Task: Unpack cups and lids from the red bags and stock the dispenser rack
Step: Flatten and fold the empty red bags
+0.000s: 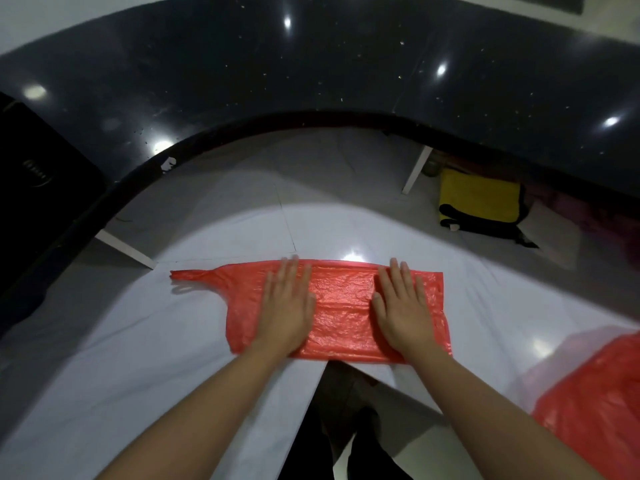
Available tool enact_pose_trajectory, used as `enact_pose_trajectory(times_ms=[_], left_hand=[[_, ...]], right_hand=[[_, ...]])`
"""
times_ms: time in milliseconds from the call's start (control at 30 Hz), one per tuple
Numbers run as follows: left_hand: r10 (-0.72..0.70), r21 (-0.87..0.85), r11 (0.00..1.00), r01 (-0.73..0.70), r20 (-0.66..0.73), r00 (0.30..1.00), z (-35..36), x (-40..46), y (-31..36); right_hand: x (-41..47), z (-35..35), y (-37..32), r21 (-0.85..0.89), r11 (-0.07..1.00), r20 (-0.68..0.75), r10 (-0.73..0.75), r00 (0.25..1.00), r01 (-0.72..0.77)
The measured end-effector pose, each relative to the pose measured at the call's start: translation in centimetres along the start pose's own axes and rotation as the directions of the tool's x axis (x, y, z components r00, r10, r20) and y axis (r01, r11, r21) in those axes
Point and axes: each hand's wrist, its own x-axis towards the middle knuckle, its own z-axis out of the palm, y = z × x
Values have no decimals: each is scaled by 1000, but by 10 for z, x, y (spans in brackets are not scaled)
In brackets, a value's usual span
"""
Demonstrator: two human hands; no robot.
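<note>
Overhead lamps cast glare spots on the dark counter (pixel 311 74) and pale floor (pixel 346 216); wide-angle distortion bends the edges.

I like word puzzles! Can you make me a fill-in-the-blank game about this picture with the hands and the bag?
1. Both hands press flat on a bag whose colour is ____.
2. The left hand and the right hand have fingers that are ____, not curled.
3. The bag's handle points to the person's ____ side.
4. Under the dark counter lies a cloth whose colour is ____.

Missing words: red; straight; left; yellow
</note>
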Motion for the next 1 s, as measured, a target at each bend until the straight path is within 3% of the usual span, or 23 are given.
enact_pose_trajectory(times_ms=[167,333,467,767,1000], left_hand=[[57,-60,997,-51,101,993,37,5,93],[108,50,992,-115,117,987,53,7,106],[51,24,998,-53,76,996,40,10,59],[-310,0,951,310,-12,951,5,-5,-119],[-325,-37,945,325,-20,945,-5,-12,-145]], right_hand=[[-4,14,-3,67,998,32,8,999,-10],[-7,19,7,50,999,-26,11,1000,-9],[-5,20,8,35,998,-14,55,998,-55],[-5,17,8,-14,998,21,62,998,-62],[-5,13,7,-34,998,69,53,996,-51]])
